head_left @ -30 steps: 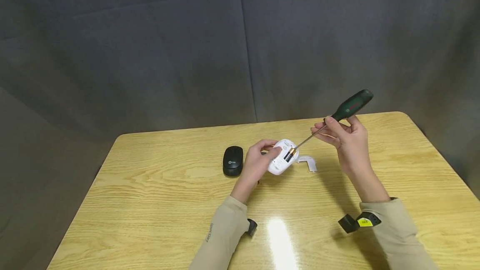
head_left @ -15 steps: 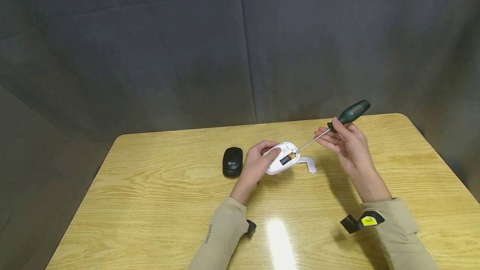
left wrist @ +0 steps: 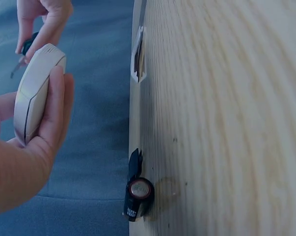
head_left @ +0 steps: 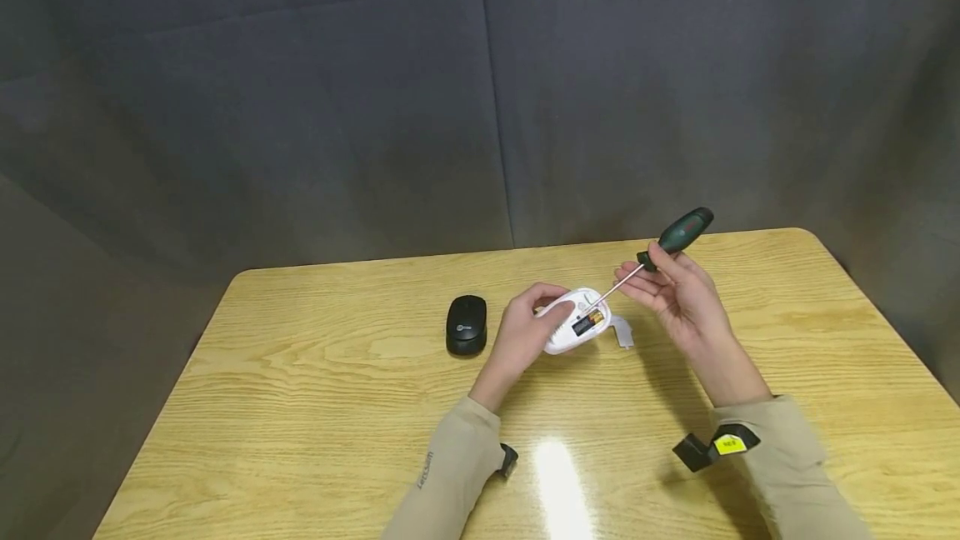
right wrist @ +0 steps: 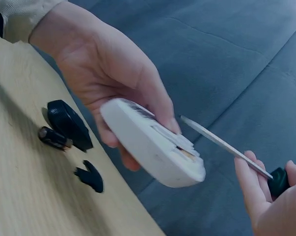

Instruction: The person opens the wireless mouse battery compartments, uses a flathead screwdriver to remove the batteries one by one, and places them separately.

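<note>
A white computer mouse [head_left: 570, 340] is gripped by my left hand [head_left: 521, 330], thumb across its upturned underside. One black-and-gold battery [head_left: 588, 323] lies in its uncovered compartment. My right hand [head_left: 690, 307] holds a green-handled screwdriver [head_left: 678, 236] near where handle meets shaft, thumb against fingers. From the head, the shaft's tip overlaps the mouse's underside beside the battery. The right wrist view shows the screwdriver tip [right wrist: 183, 118] apart from the white mouse [right wrist: 143, 140]. In the left wrist view the mouse [left wrist: 37, 93] hides most of the screwdriver.
A white battery cover [head_left: 622, 332] lies on the wooden table [head_left: 337, 407] behind the white mouse. Left of my left hand sits a black mouse [head_left: 466, 325]. The right wrist view also shows a loose battery [right wrist: 54, 138] and a small black cover [right wrist: 90, 176] near it.
The white mouse has shifted slightly right and its underside has turned. The screwdriver has come down and, lately, left; its tip has gone from the battery's end to beside the battery.
</note>
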### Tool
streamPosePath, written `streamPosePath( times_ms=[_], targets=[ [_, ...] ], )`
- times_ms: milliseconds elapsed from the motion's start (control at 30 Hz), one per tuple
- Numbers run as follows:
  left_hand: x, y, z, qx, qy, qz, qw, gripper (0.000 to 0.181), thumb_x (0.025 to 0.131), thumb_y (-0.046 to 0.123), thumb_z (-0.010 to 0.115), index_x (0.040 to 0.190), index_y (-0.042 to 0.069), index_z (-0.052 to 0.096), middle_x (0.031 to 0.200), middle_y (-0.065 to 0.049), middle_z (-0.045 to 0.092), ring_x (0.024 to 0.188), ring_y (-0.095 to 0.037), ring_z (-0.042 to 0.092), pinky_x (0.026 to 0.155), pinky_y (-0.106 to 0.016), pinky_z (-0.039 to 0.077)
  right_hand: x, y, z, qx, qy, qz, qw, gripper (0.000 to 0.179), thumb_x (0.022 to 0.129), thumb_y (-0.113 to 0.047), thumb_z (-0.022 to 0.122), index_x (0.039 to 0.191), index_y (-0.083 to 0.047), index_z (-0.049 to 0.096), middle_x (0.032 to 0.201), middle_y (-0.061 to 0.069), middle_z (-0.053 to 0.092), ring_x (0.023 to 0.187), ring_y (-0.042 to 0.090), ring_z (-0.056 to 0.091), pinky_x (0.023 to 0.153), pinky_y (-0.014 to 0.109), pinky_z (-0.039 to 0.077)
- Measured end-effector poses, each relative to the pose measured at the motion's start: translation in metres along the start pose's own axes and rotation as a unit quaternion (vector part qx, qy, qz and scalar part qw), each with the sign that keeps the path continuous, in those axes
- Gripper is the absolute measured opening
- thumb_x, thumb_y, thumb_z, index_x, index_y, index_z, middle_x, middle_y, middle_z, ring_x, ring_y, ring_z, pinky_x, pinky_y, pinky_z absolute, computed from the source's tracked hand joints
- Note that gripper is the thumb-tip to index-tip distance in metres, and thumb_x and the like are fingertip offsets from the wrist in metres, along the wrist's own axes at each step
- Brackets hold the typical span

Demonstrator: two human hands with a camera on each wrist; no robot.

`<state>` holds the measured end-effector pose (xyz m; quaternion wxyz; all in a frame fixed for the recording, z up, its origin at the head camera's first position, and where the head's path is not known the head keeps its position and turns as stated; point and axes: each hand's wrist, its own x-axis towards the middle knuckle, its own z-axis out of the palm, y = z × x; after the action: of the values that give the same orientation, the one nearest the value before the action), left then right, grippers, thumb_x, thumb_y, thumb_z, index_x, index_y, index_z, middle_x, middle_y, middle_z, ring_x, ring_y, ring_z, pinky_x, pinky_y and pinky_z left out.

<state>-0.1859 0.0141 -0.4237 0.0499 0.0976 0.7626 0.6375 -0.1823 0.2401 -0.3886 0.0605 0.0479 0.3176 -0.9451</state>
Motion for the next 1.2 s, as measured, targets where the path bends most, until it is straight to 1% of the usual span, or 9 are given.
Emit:
streamPosePath(
  times_ms=[133, 200, 367, 467, 600, 767, 900, 1100, 1200],
  targets=[
    [0.000, 0.000, 0.000, -0.018, 0.003, -0.010, 0.9998, 0.024, 0.098, 0.017, 0.070, 0.116, 0.002, 0.073, 0.117, -0.011, 0.069, 0.094, -0.014, 0.062, 0.076, -0.027, 0.056, -0.001, -0.001, 0.000, -0.031, -0.016, -0.029, 0.9989, 0.006, 0.105, -0.006, 0.059, 0.106, -0.001, 0.057, 0.087, 0.022, 0.075, 0.084, 0.031, 0.077, 0.076, 0.043, 0.060],
    [0.000, 0.001, 0.000, -0.020, 0.012, -0.014, 0.9996, 0.023, 0.097, 0.015, 0.070, 0.115, 0.001, 0.074, 0.116, -0.012, 0.070, 0.091, -0.014, 0.062, 0.076, -0.027, 0.057, -0.001, -0.003, -0.001, -0.046, -0.017, -0.031, 0.9983, 0.007, 0.105, -0.007, 0.060, 0.104, -0.001, 0.058, 0.085, 0.021, 0.075, 0.082, 0.030, 0.077, 0.075, 0.041, 0.060],
    [0.002, 0.002, -0.001, 0.005, 0.029, -0.011, 0.9995, 0.022, 0.096, 0.016, 0.072, 0.114, 0.003, 0.075, 0.117, -0.010, 0.072, 0.103, -0.016, 0.062, 0.093, -0.031, 0.048, -0.001, -0.007, -0.002, -0.090, -0.003, -0.023, 0.9957, 0.010, 0.105, -0.011, 0.061, 0.100, -0.003, 0.064, 0.084, 0.016, 0.075, 0.080, 0.026, 0.077, 0.074, 0.037, 0.061],
    [0.003, 0.001, -0.002, 0.009, 0.034, -0.011, 0.9993, 0.023, 0.095, 0.016, 0.073, 0.114, 0.004, 0.075, 0.116, -0.008, 0.072, 0.108, -0.018, 0.061, 0.097, -0.034, 0.045, -0.001, -0.011, -0.004, -0.139, 0.003, -0.025, 0.9900, 0.011, 0.105, -0.011, 0.062, 0.099, -0.003, 0.069, 0.087, 0.013, 0.075, 0.080, 0.023, 0.077, 0.075, 0.034, 0.061],
    [0.003, 0.001, -0.002, -0.002, 0.039, -0.019, 0.9991, 0.022, 0.095, 0.016, 0.072, 0.114, 0.005, 0.075, 0.115, -0.006, 0.071, 0.108, -0.018, 0.060, 0.098, -0.036, 0.045, -0.002, -0.019, -0.009, -0.237, -0.001, -0.029, 0.9710, 0.012, 0.104, -0.010, 0.064, 0.097, -0.006, 0.073, 0.088, 0.008, 0.074, 0.079, 0.019, 0.076, 0.076, 0.031, 0.060],
    [0.003, 0.001, -0.003, -0.008, 0.042, -0.023, 0.9988, 0.022, 0.094, 0.015, 0.073, 0.113, 0.004, 0.074, 0.115, -0.007, 0.071, 0.109, -0.019, 0.060, 0.098, -0.035, 0.044, 0.000, -0.029, -0.019, -0.341, 0.008, -0.046, 0.9388, 0.012, 0.102, -0.010, 0.066, 0.105, 0.001, 0.064, 0.087, 0.005, 0.074, 0.076, 0.017, 0.076, 0.072, 0.029, 0.060],
    [0.004, -0.001, -0.003, -0.010, 0.039, -0.024, 0.9989, 0.022, 0.094, 0.015, 0.074, 0.113, 0.003, 0.074, 0.115, -0.008, 0.070, 0.106, -0.018, 0.059, 0.095, -0.033, 0.044, 0.003, -0.034, -0.029, -0.387, 0.031, -0.063, 0.9195, 0.021, 0.101, -0.011, 0.068, 0.111, 0.006, 0.059, 0.084, 0.003, 0.074, 0.073, 0.015, 0.075, 0.069, 0.027, 0.060],
    [0.005, -0.003, -0.004, -0.008, 0.034, -0.024, 0.9991, 0.022, 0.094, 0.015, 0.074, 0.113, 0.004, 0.074, 0.115, -0.008, 0.070, 0.105, -0.017, 0.058, 0.094, -0.033, 0.044, 0.003, -0.039, -0.038, -0.427, 0.056, -0.067, 0.8999, 0.012, 0.100, -0.016, 0.071, 0.103, -0.005, 0.067, 0.082, -0.002, 0.074, 0.070, 0.012, 0.074, 0.068, 0.026, 0.060],
    [0.004, -0.003, -0.004, -0.009, 0.034, -0.024, 0.9991, 0.022, 0.094, 0.015, 0.074, 0.113, 0.004, 0.074, 0.115, -0.007, 0.070, 0.106, -0.017, 0.058, 0.095, -0.034, 0.044, 0.004, -0.040, -0.040, -0.480, 0.066, -0.065, 0.8724, 0.029, 0.102, -0.019, 0.068, 0.117, 0.006, 0.064, 0.083, -0.007, 0.072, 0.070, 0.009, 0.073, 0.068, 0.025, 0.060]
  ],
)
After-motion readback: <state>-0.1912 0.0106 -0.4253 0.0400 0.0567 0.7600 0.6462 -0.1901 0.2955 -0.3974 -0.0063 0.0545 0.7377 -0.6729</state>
